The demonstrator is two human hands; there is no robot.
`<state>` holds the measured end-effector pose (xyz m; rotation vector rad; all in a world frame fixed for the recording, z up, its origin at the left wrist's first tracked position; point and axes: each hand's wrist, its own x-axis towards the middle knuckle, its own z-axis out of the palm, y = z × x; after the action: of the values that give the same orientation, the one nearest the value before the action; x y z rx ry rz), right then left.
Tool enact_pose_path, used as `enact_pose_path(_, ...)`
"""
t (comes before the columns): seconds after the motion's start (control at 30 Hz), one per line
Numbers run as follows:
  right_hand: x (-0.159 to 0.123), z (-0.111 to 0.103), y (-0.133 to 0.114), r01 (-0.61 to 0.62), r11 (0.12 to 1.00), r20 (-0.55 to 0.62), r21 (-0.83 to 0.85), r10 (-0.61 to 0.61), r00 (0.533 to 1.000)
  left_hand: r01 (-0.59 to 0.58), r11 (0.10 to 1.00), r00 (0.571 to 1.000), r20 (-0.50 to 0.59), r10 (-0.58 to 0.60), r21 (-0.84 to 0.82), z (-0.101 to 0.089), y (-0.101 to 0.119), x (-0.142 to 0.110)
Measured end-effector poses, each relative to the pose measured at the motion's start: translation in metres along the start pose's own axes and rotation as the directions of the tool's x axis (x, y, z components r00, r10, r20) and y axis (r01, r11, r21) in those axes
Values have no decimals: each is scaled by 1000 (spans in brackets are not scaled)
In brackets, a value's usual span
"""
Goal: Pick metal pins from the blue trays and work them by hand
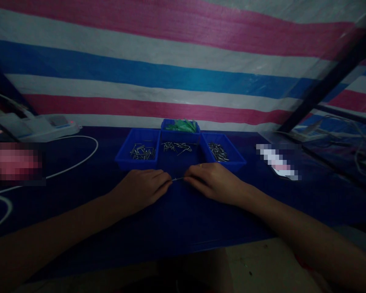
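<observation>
My left hand [144,188] and my right hand [215,183] face each other over the blue table. Between their pinched fingertips runs a thin metal pin [177,179], its left end in the left fingers and its right end in the right. A small thicker spot shows near its left part; its ends are hidden. Just beyond the hands, a loose pile of similar metal pins [178,147] lies on the table. A blue bin [122,156] with metal pins stands beyond my left hand. Another blue bin [236,156], more densely filled with small metal parts, is beyond my right hand.
A third blue bin [164,132] at the back holds green plastic packets [184,126]. White cables [93,152] and a power strip [61,126] lie on the left. A blurred-out flat item [279,162] lies right. Striped sheeting [177,77] hangs behind the table.
</observation>
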<state>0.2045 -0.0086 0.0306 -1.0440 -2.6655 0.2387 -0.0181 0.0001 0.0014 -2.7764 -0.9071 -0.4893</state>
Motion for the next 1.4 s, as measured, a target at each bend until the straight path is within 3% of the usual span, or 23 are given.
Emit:
enact_pose_path(0.23,0,3,2,-9,998,82,-56,14,997,73,997,997,-5,-74,-19,0,0,-1)
enact_pose_path(0.37,-1,2,1,-9,999,39,-46,10,999,104,994,995,10,-104,-33,-1,-1,0)
enact_pose_path(0.5,-2,0,-1,52,998,99,-37,-49,994,131,991,991,29,-130,-36,-1,-1,1)
enact_pose_path(0.6,-2,0,-1,49,994,79,-99,-41,996,141,990,990,24,-141,-12,-2,0,1)
enact_pose_path(0.7,-2,0,-1,36,991,36,-129,-31,999,129,992,991,36,-128,-7,-1,-1,2)
enact_pose_path(0.9,-1,5,1,105,994,112,-26,-101,989,86,996,996,11,-86,-19,3,-3,1)
enact_pose_path(1.4,-3,6,0,151,979,122,-136,-135,983,74,997,997,-35,-76,-37,1,-3,-1)
